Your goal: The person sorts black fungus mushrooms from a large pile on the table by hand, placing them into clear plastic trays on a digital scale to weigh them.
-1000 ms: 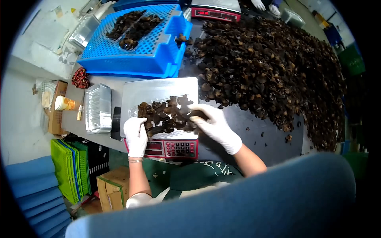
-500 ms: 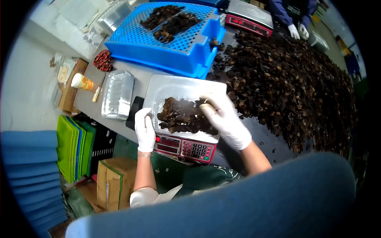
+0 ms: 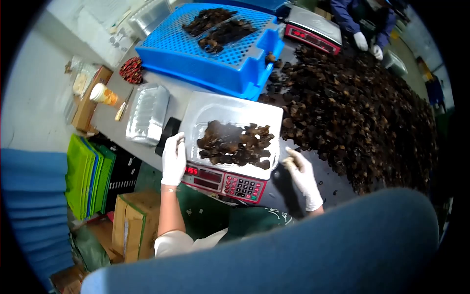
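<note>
On the metal plate of the red scale lies a clear plastic tray filled with dark brown fungus pieces. My left hand, in a white glove, is at the scale's left edge, its fingers close together with nothing visible in them. To the right of the scale is my gloved right hand, off the tray, with thumb and fingers slightly apart and nothing visible between them. Red digits glow on the scale's display.
A large fungus pile spreads over the right side. Behind the scale stands a blue crate bearing filled trays. Stacked clear trays and a paper cup are at left. A co-worker's gloved hands are near a second scale.
My right hand has moved from the fungus pieces to the right, off the scale. My left hand has stayed beside the tray. The view has shifted, and the display shows different digits.
</note>
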### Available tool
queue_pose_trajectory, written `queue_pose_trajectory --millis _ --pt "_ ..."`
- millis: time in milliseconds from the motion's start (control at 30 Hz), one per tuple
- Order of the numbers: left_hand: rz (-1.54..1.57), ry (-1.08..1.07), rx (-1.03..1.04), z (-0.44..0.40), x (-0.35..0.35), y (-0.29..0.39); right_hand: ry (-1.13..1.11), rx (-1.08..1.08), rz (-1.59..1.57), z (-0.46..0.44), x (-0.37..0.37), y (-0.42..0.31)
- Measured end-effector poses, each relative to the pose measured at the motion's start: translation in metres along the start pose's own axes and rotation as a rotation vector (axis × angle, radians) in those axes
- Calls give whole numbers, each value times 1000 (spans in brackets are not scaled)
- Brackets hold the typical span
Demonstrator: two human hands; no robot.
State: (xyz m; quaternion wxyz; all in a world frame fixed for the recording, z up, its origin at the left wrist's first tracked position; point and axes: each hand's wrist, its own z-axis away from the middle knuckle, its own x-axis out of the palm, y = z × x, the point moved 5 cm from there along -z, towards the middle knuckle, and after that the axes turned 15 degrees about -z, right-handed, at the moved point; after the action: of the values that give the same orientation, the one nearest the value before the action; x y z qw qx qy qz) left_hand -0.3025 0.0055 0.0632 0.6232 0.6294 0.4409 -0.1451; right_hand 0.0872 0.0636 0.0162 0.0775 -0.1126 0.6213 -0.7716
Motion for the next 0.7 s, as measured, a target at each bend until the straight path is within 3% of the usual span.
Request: queue_pose_trajectory --millis 67,133,267,333,400,500,600,667,700 --pt "-142 2 28 1 7 3 -12 -53 88 4 10 -8" --pt "-96 -55 -7 1 16 3 2 -66 229 4 8 -19" --pt "-141 -126 33 8 30 -2 295 -437 726 -19 -44 -8" --pt "-150 -135 37 6 35 -16 532 -455 1114 -29 -63 4" --pt "-143 -112 74 5 38 -20 434 -383 1199 -31 -69 17" --pt "-66 -124 32 3 40 -19 196 -234 1092 -17 -60 44" --pt "-84 -115 7 5 35 -14 145 -434 1017 21 -44 41" --pt "-124 -109 35 6 33 -8 145 -266 841 27 -54 54" --pt "-131 -101 48 6 33 -8 214 -315 792 28 -56 45"
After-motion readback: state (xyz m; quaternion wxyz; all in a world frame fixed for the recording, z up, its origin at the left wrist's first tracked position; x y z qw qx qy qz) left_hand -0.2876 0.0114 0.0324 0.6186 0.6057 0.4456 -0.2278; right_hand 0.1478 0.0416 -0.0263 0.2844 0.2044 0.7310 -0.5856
